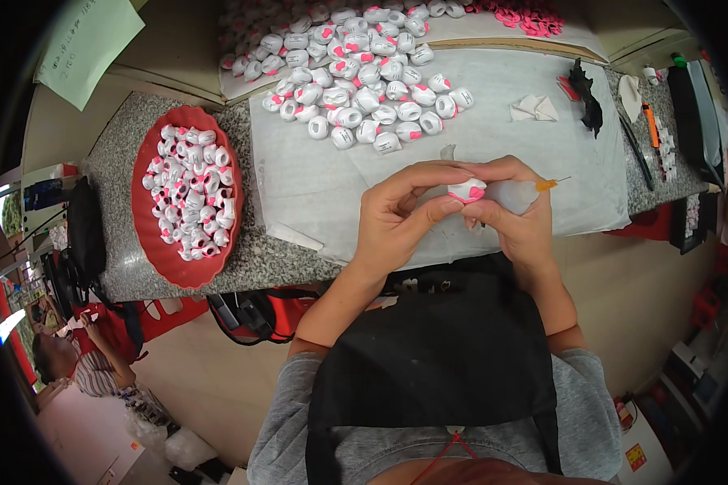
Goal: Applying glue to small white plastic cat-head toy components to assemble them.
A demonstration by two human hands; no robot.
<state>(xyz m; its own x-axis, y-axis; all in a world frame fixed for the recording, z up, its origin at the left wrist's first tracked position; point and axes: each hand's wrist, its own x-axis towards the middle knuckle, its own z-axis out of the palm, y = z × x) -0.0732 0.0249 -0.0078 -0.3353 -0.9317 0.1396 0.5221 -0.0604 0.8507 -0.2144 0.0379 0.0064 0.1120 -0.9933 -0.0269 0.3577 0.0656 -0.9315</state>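
Close in front of my body, above the paper-covered bench, both hands meet around a small rounded white piece with a pink patch (465, 191). My left hand (392, 214) pinches it between thumb and fingers. From the other side, the fingertips of my right hand (530, 230) also touch the piece. A translucent squeeze bottle (515, 195) is tucked in the right hand, its orange needle tip (547, 185) pointing out to the right. Beyond my hands lies a large pile of similar white and pink pieces (368, 99). Fingers partly cover the held piece and the bottle.
At left, a red scalloped tray (143, 222) holds many more pieces. White paper (315, 194) covers the granite bench. Pink parts (530, 18) lie at the back. A crumpled cloth (534, 108), a black scrap (588, 97) and an orange tool (650, 125) are at right. Another person (97, 368) is at far left.
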